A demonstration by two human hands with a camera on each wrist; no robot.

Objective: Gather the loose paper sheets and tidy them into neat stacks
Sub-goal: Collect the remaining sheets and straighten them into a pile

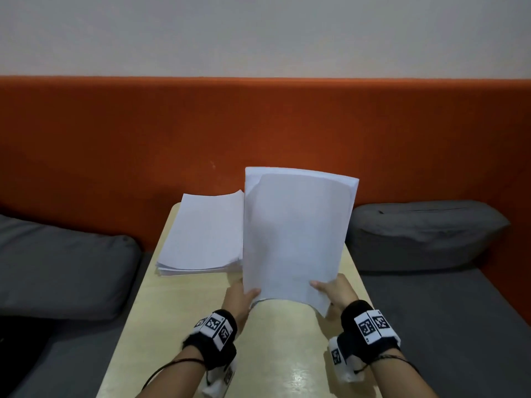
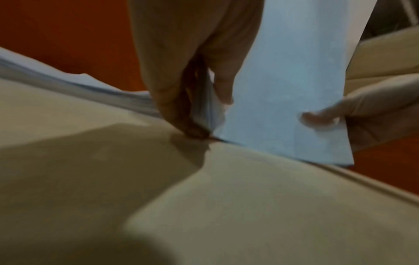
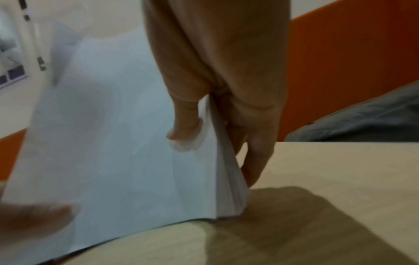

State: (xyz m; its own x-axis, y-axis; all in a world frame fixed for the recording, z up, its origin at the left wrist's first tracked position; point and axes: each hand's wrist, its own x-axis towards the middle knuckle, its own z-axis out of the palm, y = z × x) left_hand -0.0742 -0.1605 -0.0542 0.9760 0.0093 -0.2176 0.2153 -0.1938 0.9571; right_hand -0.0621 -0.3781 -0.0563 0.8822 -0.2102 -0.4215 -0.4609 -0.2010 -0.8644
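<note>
A bundle of white paper sheets stands upright on its lower edge on the beige table. My left hand grips the bundle's lower left edge, thumb in front, fingers behind. My right hand grips the lower right edge the same way. In the left wrist view the bundle touches the tabletop, pinched by my left hand. The right wrist view shows my right hand holding the bundle, whose edges fan slightly. A second stack of sheets lies flat at the table's far left.
An orange padded backrest runs behind the table. Grey cushions lie to the left and right on a grey seat. The near half of the tabletop shows bare beige surface.
</note>
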